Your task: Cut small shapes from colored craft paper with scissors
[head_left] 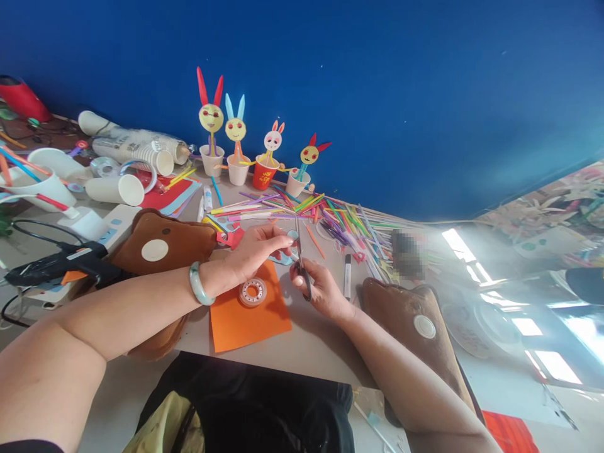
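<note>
My left hand (262, 248) is closed in a pinch on a small light-blue paper piece (292, 234), held above the table. My right hand (325, 289) grips scissors (306, 280) by their dark handles, with the blades pointing away from me beside the paper piece. Whether the blades touch the paper I cannot tell. Below my left wrist, a roll of tape (253, 292) lies on an orange paper sheet (250, 330). Red paper scraps (231, 238) rest just beyond my left hand.
Rabbit-faced figures in paper cups (267, 173) line the blue wall. Many coloured sticks (349, 220) spread behind my hands. Brown plush cushions (401, 314) lie on both sides. A black glue gun (66, 261), cords and stacked cups (136, 151) crowd the left. A marker (348, 277) lies at right.
</note>
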